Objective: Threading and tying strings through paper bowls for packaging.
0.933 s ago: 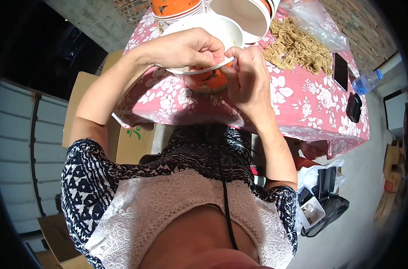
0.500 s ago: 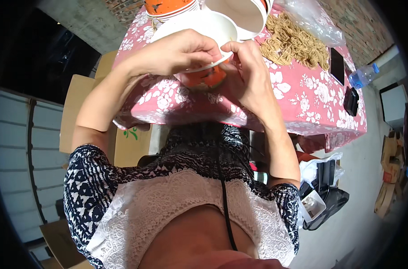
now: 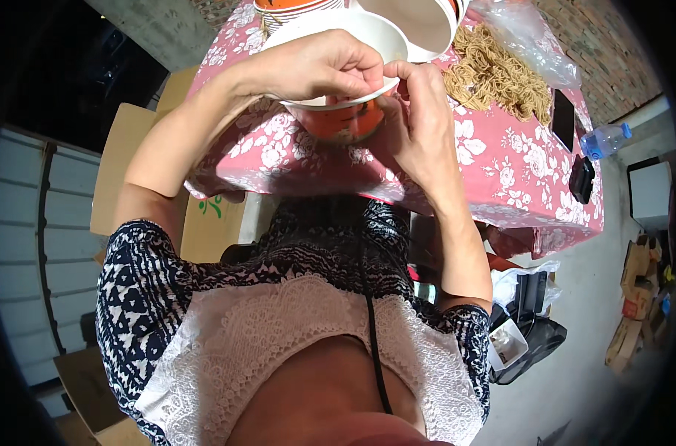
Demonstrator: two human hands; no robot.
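Note:
A round bucket [image 3: 342,123], orange with dark figures outside and white inside, tips its open mouth toward the far side near the table's front edge. Over its white rim my left hand [image 3: 338,67] is closed, fingertips pinched together just inside; what they pinch is too small to make out. My right hand [image 3: 425,111] grips the rim at the right, index finger over the edge and thumb against the outer wall. Both hands' fingertips nearly meet there. Behind the rim lies another white-lined bucket [image 3: 420,22] on its side.
Stacked orange buckets [image 3: 297,16] stand at the far left of the flowered pink tablecloth [image 3: 501,178]. Tan cord [image 3: 494,78] lies heaped at right, beside a clear plastic bag [image 3: 531,44]. Farther right are a phone [image 3: 563,119], a black case [image 3: 582,178] and a water bottle [image 3: 605,140].
The whole view has shifted slightly, so the table's things sit a little differently. Both hands stay at the bucket's rim, with only small finger movements.

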